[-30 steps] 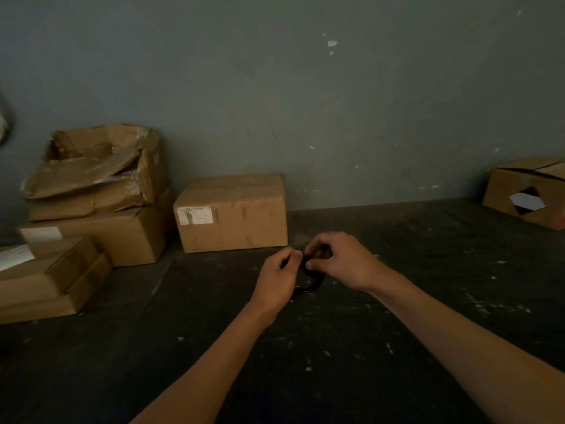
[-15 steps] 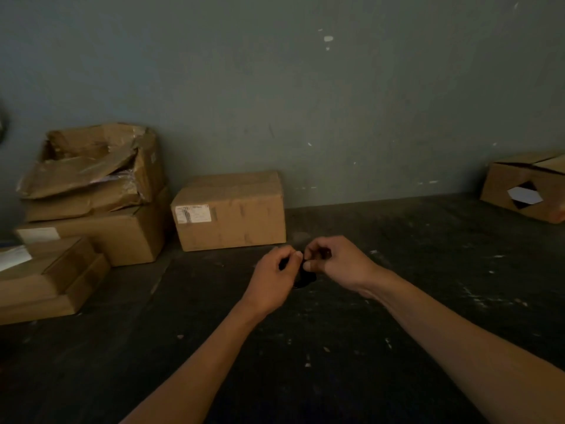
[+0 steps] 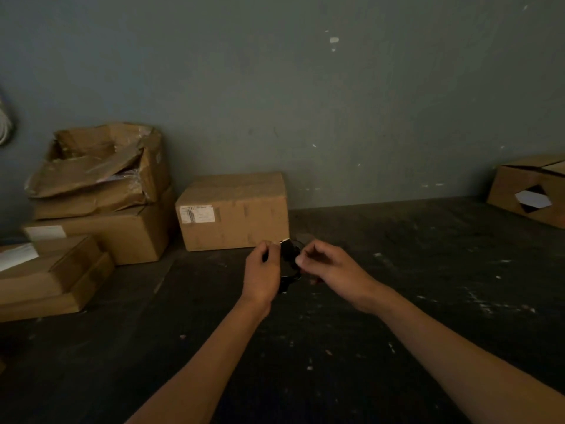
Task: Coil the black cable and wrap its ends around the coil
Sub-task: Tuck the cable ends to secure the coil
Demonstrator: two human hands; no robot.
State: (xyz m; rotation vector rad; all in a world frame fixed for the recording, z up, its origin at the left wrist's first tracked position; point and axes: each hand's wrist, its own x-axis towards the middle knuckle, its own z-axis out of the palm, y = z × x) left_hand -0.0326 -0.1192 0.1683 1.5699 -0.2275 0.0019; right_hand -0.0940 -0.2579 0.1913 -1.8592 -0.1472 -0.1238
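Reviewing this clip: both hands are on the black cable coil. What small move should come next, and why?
Probably the right hand passes the cable end once more around the black cable while the left hand pinches the coil. The coil looks small and already gathered between both hands, above the dark floor. Dim light hides how many wraps exist.

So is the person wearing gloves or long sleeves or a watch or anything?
No. The left hand and right hand are bare, with no gloves. Both forearms are uncovered as far as the picture shows, so no sleeves are visible. No watch, ring or bracelet can be seen, though the light is dim.
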